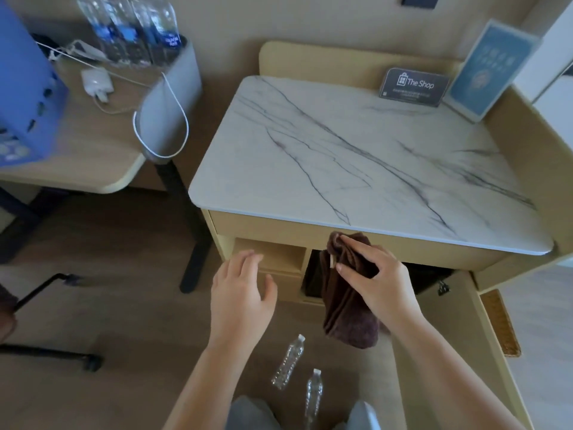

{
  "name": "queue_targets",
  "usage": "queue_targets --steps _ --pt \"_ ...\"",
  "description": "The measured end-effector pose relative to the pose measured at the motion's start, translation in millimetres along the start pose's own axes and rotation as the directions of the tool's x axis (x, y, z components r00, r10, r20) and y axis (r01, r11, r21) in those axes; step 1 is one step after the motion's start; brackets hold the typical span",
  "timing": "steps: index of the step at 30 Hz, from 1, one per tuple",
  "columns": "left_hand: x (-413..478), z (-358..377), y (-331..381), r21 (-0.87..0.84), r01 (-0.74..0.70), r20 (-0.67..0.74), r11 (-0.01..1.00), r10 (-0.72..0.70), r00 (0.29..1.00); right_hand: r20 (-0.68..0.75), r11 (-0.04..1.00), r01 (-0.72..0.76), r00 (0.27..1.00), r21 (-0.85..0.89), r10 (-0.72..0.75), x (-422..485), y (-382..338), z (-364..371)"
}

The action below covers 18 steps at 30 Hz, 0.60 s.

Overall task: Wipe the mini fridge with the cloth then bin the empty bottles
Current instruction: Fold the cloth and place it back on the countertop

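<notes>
My right hand [376,274] grips a dark brown cloth [344,311] that hangs down in front of the cabinet's dark opening. The black mini fridge [429,279] sits inside that opening, mostly hidden under the marble top and behind the cloth. My left hand [242,290] hovers open with fingers spread in front of the small wooden cubby [273,254], holding nothing. Two empty clear plastic bottles lie on the floor below my hands: one [288,363] to the left, the other [313,394] nearer my knees.
The cabinet has a white marble top [356,159] with a "The Shop" sign [414,86] and a blue card stand [493,69] at the back. Its door [440,346] stands open on the right. A desk [77,144] on the left holds full water bottles [133,29], a charger and a blue box.
</notes>
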<state>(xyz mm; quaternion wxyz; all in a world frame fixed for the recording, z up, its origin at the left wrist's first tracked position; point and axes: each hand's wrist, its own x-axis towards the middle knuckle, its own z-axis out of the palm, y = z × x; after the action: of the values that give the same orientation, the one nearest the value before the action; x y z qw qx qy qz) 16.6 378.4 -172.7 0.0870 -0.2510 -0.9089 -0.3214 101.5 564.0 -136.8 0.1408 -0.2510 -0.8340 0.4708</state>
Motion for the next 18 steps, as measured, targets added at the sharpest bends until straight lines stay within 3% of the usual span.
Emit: queue_targets --steps 7,18 --pt "13 -46 -53 -0.031 -0.040 0.002 0.999 0.040 0.999 -0.038 1.000 0.006 0.999 0.004 -0.006 0 -51 45" --pt "49 -55 -67 -0.114 -0.100 -0.011 0.988 0.099 0.995 -0.079 1.000 0.028 0.997 0.010 -0.027 43 -88 58"
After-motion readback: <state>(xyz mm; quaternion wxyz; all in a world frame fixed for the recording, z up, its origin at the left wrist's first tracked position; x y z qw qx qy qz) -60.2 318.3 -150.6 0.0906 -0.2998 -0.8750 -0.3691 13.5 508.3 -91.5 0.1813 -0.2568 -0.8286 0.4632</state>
